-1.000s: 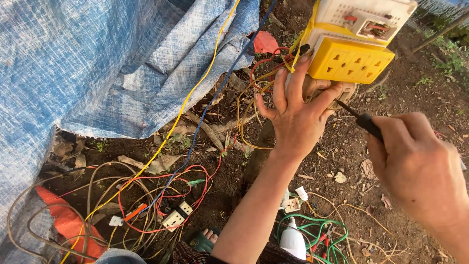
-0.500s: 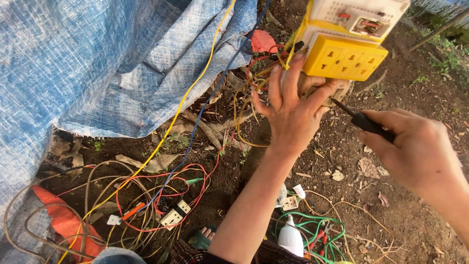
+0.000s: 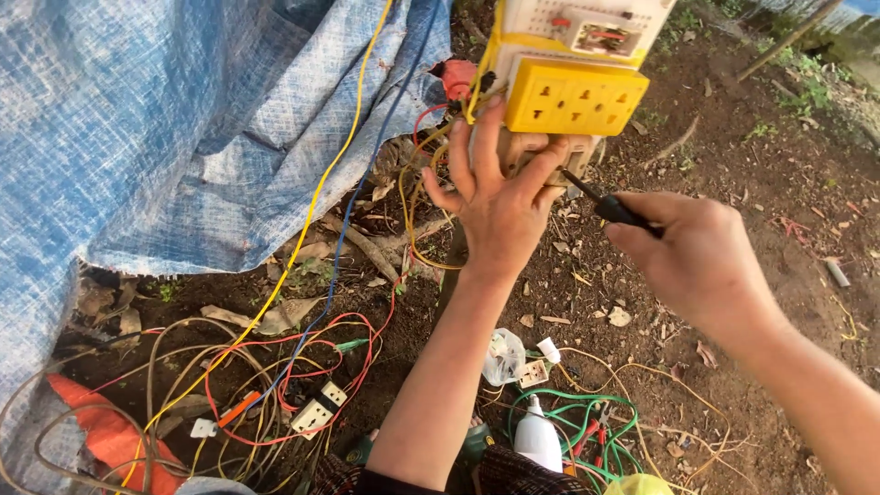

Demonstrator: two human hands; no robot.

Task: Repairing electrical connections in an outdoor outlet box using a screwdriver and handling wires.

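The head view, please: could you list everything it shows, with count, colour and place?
socket box: one, yellow, top centre
panel: one, white, above the socket box
tarpaulin: one, blue, left
loose wires: many, red, yellow, blue, tan, lower left
loose sockets: at least two, white, among the wires
bulb: one, white, bottom centre
green wire: one coil, beside the bulb
screwdriver: one, black, in right hand
left hand: against the socket box
right hand: right

Outdoor dirt yard: bare soil (image 3: 733,183), blue tarpaulin (image 3: 137,119), tangled wires (image 3: 275,385)
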